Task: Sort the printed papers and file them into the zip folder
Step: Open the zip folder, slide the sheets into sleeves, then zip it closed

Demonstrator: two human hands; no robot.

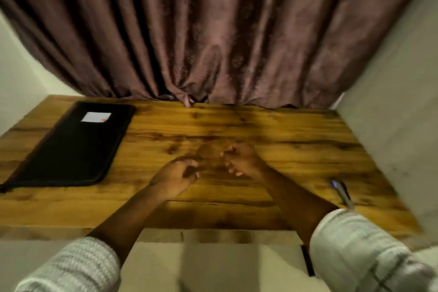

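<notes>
A black zip folder (73, 147) with a small white label (96, 117) lies flat on the left part of the wooden table (272, 130); it looks zipped shut, though the blur makes this uncertain. My left hand (176, 176) and my right hand (241, 160) hover close together over the table's middle, fingers loosely curled, with nothing in either. Both hands are well right of the folder. No printed papers show in this blurred frame.
A blue and grey pen (342, 193) lies near the table's right front edge. A brown curtain (213, 31) hangs along the table's far edge. Pale walls (391, 102) close in on both sides.
</notes>
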